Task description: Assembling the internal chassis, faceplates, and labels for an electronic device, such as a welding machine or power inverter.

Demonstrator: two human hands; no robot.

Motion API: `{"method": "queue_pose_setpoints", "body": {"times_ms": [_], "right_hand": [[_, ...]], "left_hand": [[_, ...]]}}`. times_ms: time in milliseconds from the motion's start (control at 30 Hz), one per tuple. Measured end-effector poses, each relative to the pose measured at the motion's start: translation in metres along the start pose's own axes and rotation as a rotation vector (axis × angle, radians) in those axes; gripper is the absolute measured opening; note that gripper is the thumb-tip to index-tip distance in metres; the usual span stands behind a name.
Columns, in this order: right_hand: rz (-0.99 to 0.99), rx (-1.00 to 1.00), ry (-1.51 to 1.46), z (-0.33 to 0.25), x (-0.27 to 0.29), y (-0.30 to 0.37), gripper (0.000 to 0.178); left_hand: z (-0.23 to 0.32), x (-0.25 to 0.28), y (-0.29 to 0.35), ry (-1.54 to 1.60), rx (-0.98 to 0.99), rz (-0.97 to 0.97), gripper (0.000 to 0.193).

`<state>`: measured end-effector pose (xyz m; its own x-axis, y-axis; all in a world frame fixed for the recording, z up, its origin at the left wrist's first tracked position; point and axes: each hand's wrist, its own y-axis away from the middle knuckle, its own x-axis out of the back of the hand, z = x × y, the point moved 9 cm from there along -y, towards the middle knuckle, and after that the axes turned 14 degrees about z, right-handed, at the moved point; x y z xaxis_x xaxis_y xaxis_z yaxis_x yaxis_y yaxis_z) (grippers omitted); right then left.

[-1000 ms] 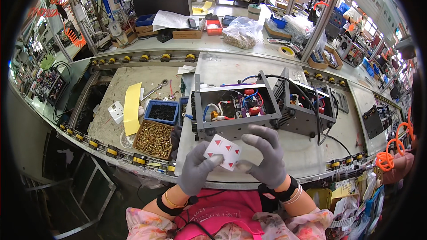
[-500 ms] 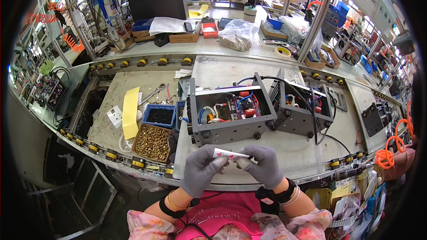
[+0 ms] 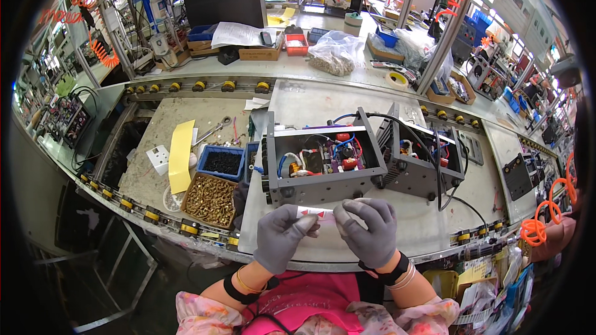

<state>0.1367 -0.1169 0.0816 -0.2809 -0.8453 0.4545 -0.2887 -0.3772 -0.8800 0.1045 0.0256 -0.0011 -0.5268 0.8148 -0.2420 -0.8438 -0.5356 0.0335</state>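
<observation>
Holding a small white sticker sheet [image 3: 315, 213] with red marks between both gloved hands, the person works just in front of an open grey metal chassis [image 3: 320, 164]. In the head view, the left hand [image 3: 282, 237] is curled with its fingertips pinched on the sheet's left end, and the right hand [image 3: 371, 231] is closed over the right end; whether a sticker is already peeling away is hard to tell, since the fingers cover most of it. Judging from this, the labelling looks barely begun: no sticker shows on the chassis front just beyond the hands. A second chassis [image 3: 417, 164] sits beyond the right hand, and a tray of brass screws [image 3: 211, 200] lies left of the left hand.
</observation>
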Motion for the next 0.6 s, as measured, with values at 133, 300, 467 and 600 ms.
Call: {"method": "queue_pose_setpoints", "body": {"times_ms": [133,300,467,600], "right_hand": [[-0.062,-0.126,-0.160,0.018,-0.012,-0.005,0.035],[-0.034,-0.621,-0.290,0.123,-0.051,-0.022,0.014],[-0.168,-0.662,-0.177,0.149,-0.073,-0.019,0.011],[-0.195,-0.514,-0.016,0.144,-0.075,-0.023,0.026]], "left_hand": [[-0.016,0.007,-0.011,0.087,0.066,0.039,0.016],[-0.032,0.016,-0.009,0.026,0.087,0.020,0.017],[-0.038,0.007,0.008,0.042,0.150,-0.060,0.017],[-0.050,-0.001,0.014,0.002,0.200,-0.148,0.018]]}}
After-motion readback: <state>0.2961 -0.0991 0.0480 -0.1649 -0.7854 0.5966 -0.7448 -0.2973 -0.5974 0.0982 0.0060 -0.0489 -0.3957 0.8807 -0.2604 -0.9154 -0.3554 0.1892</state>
